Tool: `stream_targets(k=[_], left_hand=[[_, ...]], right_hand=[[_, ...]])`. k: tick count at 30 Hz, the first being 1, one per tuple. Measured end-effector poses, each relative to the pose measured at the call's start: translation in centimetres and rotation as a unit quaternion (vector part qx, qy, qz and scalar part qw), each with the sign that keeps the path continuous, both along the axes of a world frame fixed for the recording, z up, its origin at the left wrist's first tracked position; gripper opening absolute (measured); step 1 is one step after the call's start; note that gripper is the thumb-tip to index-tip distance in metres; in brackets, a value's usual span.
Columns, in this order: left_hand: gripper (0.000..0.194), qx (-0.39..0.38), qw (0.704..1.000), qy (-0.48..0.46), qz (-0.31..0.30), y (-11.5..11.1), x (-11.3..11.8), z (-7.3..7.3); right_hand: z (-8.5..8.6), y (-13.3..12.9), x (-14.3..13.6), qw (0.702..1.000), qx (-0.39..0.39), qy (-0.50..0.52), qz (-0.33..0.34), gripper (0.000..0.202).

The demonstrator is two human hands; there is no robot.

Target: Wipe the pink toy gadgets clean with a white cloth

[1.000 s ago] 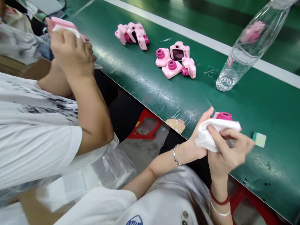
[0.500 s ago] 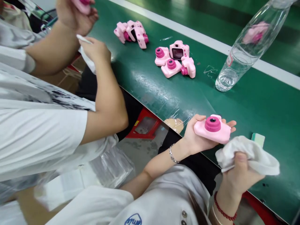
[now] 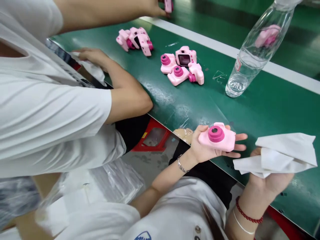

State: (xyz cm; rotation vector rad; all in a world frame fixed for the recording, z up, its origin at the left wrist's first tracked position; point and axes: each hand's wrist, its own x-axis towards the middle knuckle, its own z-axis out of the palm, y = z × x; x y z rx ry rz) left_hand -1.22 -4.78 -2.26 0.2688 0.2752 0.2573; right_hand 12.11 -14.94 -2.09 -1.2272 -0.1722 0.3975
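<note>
A pink toy camera [image 3: 218, 137] with a dark pink lens ring rests face up in my left hand [image 3: 200, 146]. The thumb is at its edge and the fingertips stretch out past its far side. My right hand [image 3: 272, 181] grips a white cloth [image 3: 280, 156], which is folded and spreads over the fingers, hiding most of them. The cloth and the camera are apart, side by side near the table edge.
On the green table [image 3: 200, 103] lie a group of pink toy cameras [image 3: 178, 75] and a farther group [image 3: 136, 38]. A clear water bottle [image 3: 247, 66] stands behind my hands. At left, a co-worker's arm [image 3: 130, 86] leans on the edge. Below is a red stool [image 3: 152, 136].
My right hand has turned and moved right, away from the camera, and the cloth has spread out. My left hand shifted slightly left. The co-worker's far arm reached out across the table with a pink object.
</note>
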Motion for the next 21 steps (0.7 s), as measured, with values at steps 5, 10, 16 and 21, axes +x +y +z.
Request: stream_targets(k=[5, 10, 16, 21], left_hand=[[0.102, 0.454, 0.888, 0.05, 0.06, 0.7, -1.4, -0.2], [0.118, 0.693, 0.718, 0.064, 0.027, 1.2, -1.4, -0.1], [0.104, 0.612, 0.773, 0.132, 0.104, 1.7, -1.1, 0.6], [0.094, 0.601, 0.784, 0.108, 0.111, 1.8, -1.4, 2.0]], right_hand=[[0.6, 0.2, -1.1, 0.979, -0.086, -0.097, -0.155, 0.024], [0.7, 0.0, -2.7, 0.902, -0.187, -0.385, 0.052, 0.017], [0.7, -2.1, -4.5, 0.81, -0.047, -0.498, 0.306, 0.031], [0.9, -4.0, -4.1, 0.957, -0.176, -0.228, -0.026, 0.02]])
